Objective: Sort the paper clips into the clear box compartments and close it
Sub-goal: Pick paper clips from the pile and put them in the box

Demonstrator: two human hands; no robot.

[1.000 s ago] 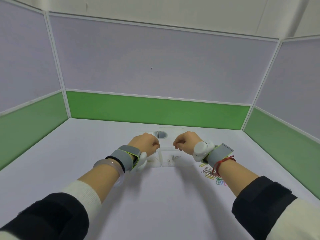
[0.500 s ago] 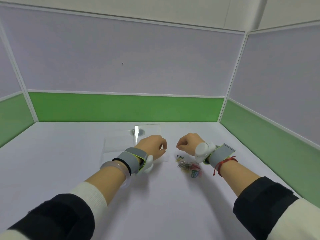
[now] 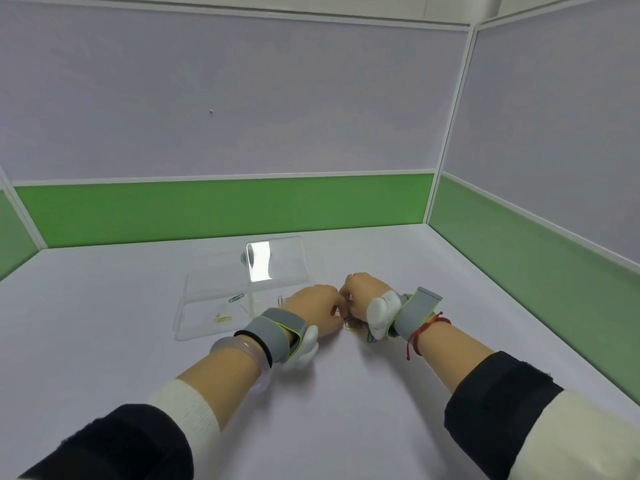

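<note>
Head view: my left hand [image 3: 317, 308] and right hand [image 3: 360, 297] meet knuckle to knuckle, fingers curled over the paper clip pile [image 3: 356, 327] on the white table [image 3: 329, 393]; I cannot tell what they pinch. The clear box [image 3: 214, 306] lies open just left, long axis left-right, a green clip [image 3: 236, 298] and yellow clip [image 3: 223, 319] inside separate compartments.

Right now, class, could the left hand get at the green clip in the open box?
Probably yes: the box is open, nothing covers the green clip, and the left hand is just to its right.
</note>
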